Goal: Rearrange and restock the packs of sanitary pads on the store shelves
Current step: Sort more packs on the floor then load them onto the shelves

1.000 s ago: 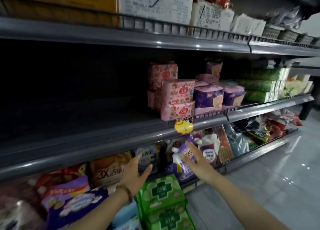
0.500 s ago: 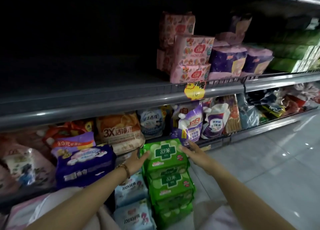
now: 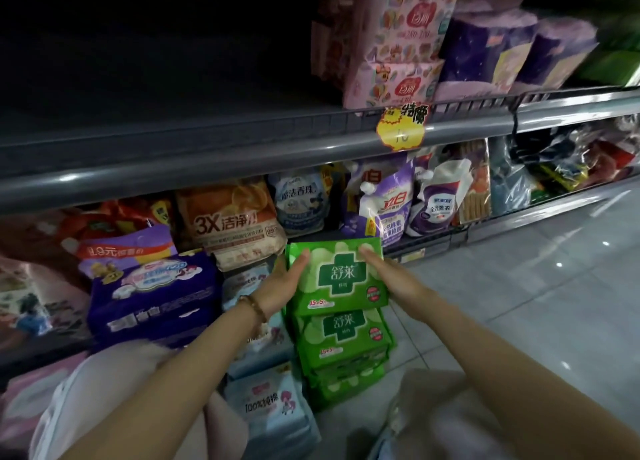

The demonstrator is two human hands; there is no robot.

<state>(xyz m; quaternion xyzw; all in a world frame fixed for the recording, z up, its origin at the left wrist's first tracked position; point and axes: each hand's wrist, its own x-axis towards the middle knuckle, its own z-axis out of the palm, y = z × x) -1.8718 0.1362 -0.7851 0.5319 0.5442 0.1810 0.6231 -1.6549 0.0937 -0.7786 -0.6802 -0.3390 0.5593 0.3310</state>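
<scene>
Floor: top green pack betw. L hand, R hand grip.

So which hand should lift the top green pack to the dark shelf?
Probably left. Both hands hold the top green pack, but the left hand is on the side nearer the dark shelf; the right hand is farther.

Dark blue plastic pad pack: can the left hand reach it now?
Probably: dark blue plastic pad pack lies near the left hand, unblocked, though that hand holds the top green plastic pack.
</scene>
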